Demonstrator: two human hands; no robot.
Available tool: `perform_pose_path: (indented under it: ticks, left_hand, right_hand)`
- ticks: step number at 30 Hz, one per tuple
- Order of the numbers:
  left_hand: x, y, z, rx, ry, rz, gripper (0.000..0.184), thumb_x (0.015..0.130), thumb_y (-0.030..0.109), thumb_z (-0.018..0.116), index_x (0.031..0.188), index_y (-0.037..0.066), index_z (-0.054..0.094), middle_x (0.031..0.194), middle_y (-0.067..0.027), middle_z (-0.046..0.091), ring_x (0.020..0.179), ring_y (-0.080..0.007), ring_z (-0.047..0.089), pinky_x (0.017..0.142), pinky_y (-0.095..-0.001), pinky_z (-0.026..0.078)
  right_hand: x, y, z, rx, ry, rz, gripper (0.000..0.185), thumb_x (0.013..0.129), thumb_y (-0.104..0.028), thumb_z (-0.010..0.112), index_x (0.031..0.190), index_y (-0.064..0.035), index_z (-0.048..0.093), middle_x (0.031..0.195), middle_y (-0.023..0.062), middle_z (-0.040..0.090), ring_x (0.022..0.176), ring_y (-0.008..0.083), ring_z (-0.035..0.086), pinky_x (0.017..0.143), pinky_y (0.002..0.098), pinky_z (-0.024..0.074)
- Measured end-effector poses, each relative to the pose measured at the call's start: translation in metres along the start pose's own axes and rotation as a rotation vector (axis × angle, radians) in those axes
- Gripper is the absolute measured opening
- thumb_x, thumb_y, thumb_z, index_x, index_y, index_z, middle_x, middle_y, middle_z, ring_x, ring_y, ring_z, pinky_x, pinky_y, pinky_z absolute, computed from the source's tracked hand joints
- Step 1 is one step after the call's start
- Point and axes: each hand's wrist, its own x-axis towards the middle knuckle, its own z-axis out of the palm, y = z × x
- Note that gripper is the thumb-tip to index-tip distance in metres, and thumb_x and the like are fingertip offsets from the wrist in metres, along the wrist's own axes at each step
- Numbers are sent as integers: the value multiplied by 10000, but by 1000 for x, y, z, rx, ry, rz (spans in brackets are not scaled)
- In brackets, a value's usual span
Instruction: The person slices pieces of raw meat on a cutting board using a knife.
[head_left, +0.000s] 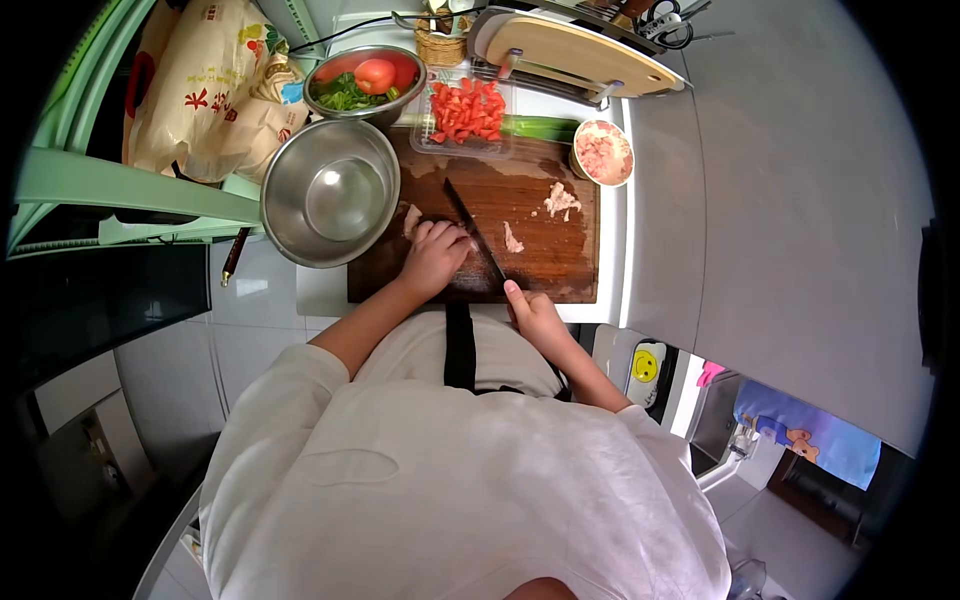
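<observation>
My right hand [536,318] is wrapped round the handle of a kitchen knife [472,226], its dark blade slanting up and left over the wooden cutting board [560,265]. Just left of the blade, my left hand [436,255] presses down with curled fingers on a piece of raw meat [412,220]; the pale end shows past the fingers, the rest is hidden under them. To the right of the knife lie a small strip of meat [513,238] and a little heap of cut meat [562,201]. A tub of chopped meat [604,153] stands at the board's upper right corner.
A steel bowl [283,195] overlaps the board's left side. Behind it, another bowl [318,108] holds a tomato and greens. Diced tomato fills a clear plastic tray [420,135] beside a green stalk [545,128]. Bags [200,100] sit on a green rack [130,185].
</observation>
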Motion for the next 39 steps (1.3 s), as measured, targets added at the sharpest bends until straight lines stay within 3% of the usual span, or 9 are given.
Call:
perform_pose_path:
  ticks: [13, 14, 17, 21, 22, 25, 32, 39]
  left_hand:
    - [-1, 0, 6, 18, 13, -38, 75, 793, 109, 694, 846, 55, 697, 956, -33, 654, 952, -229, 583, 830, -392, 391]
    - [-1, -1, 8, 21, 21, -24, 75, 795, 109, 692, 851, 59, 696, 953, -29, 653, 956, -227, 583, 835, -393, 387]
    - [-1, 3, 5, -4, 18, -5, 85, 794, 113, 692, 872, 81, 693, 952, -17, 648, 972, -219, 580, 853, -393, 372]
    - [3, 6, 5, -50, 10, -15, 130, 782, 119, 696, 911, 110, 691, 969, -4, 641, 996, -207, 573, 869, -397, 356]
    - [2, 8, 6, -55, 1, -7, 140, 780, 120, 696, 920, 115, 692, 981, -1, 641, 1003, -205, 571, 868, -393, 355]
    - [3, 10, 10, -68, -9, 22, 165, 780, 120, 694, 945, 126, 695, 1016, 0, 642, 1024, -208, 567, 873, -388, 362]
    - [-7, 6, 4, -94, 49, 52, 248, 756, 103, 695, 1005, 93, 700, 1073, -51, 629, 1051, -256, 559, 905, -398, 417]
    - [-4, 13, 4, -50, 50, 28, 248, 757, 112, 683, 1003, 89, 702, 1055, -47, 615, 1031, -252, 555, 899, -394, 418]
  right_hand:
    - [3, 6, 5, -15, -20, 32, 655, 1009, -475, 433, 658, 62, 560, 554, 146, 507, 559, 239, 479, 617, 403, 436]
    - [9, 7, 11, -50, 52, -59, 660, 1008, -483, 431, 629, 44, 547, 540, 120, 510, 539, 232, 484, 595, 391, 433]
    - [22, 2, 21, 101, 66, 64, 665, 1008, -491, 427, 612, 31, 538, 517, 104, 484, 522, 220, 485, 577, 388, 428]
    - [7, 0, 9, 280, 119, 170, 661, 1001, -532, 423, 558, -45, 483, 483, 27, 445, 397, 149, 412, 413, 317, 349]
    - [0, -10, 3, 339, 115, 205, 636, 993, -546, 430, 573, -70, 465, 480, 0, 423, 355, 115, 369, 354, 284, 291]
    - [-7, -5, -6, 406, 79, 230, 624, 989, -551, 436, 596, -67, 471, 480, 0, 415, 351, 113, 370, 344, 281, 282]
    - [-20, 7, -5, 131, 53, 118, 660, 999, -531, 426, 607, -11, 529, 510, 50, 490, 467, 157, 471, 488, 316, 407]
    - [-15, 12, -1, 90, 39, 105, 677, 998, -530, 432, 614, 14, 553, 517, 63, 501, 490, 173, 473, 523, 337, 421]
